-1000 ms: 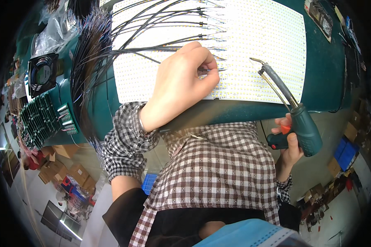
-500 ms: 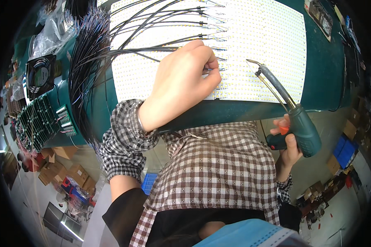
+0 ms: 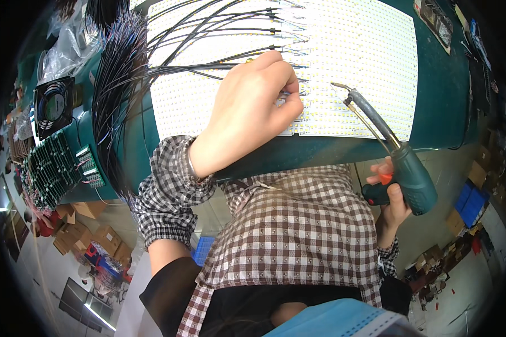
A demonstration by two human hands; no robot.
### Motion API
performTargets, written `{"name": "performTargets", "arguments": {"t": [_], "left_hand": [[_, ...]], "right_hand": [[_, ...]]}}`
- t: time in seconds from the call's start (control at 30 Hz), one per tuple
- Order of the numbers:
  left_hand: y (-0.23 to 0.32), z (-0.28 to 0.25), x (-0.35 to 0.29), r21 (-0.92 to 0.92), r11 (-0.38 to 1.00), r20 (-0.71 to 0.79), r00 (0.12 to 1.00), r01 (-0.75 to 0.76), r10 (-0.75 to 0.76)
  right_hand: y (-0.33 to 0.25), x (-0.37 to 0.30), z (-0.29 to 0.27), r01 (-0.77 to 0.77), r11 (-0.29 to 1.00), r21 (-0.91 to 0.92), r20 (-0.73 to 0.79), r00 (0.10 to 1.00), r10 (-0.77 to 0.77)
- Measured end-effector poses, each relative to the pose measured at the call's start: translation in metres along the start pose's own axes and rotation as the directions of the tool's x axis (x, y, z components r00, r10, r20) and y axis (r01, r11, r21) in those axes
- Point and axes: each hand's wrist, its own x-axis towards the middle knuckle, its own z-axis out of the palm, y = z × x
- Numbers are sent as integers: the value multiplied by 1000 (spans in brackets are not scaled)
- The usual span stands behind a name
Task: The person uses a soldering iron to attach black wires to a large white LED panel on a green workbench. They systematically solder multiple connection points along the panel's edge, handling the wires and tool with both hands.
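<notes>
A large white LED board [image 3: 365, 67], dotted with rows of small yellowish LEDs, lies on the green table. Over its near middle, my left hand [image 3: 250, 106] pinches the end of a thin wire [image 3: 280, 100] against the board; the fingers hide most of that wire. Black cables [image 3: 219, 31] run from the left to the board's middle, their thin coloured ends lying in a row. My right hand [image 3: 396, 202] is wrapped round the grip of a green soldering gun [image 3: 413, 177] with a red trigger. Its bent tip [image 3: 338, 85] hovers over the board, right of my left fingers.
A thick bundle of black cables [image 3: 115, 84] hangs over the table at left. Beyond it are a black fan [image 3: 53, 106], stacked green circuit boards [image 3: 49, 165] and clear plastic bags [image 3: 70, 50]. A flat packaged item [image 3: 434, 25] lies at far right. Cardboard boxes [image 3: 104, 238] stand on the floor.
The soldering gun's tip has shifted slightly left, toward my left fingers. My left hand keeps nearly the same place and pinch.
</notes>
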Motion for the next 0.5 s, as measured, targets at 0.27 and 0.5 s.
{"name": "performTargets", "arguments": {"t": [0.27,0.5], "left_hand": [[-1,-4,1,3,1000,36,999,29,-30],[0,-4,4,-11,999,49,998,48,-48]], "right_hand": [[-1,-7,-2,-34,992,-124,103,994,47],[3,-9,-2,-35,990,-137,153,987,56]]}}
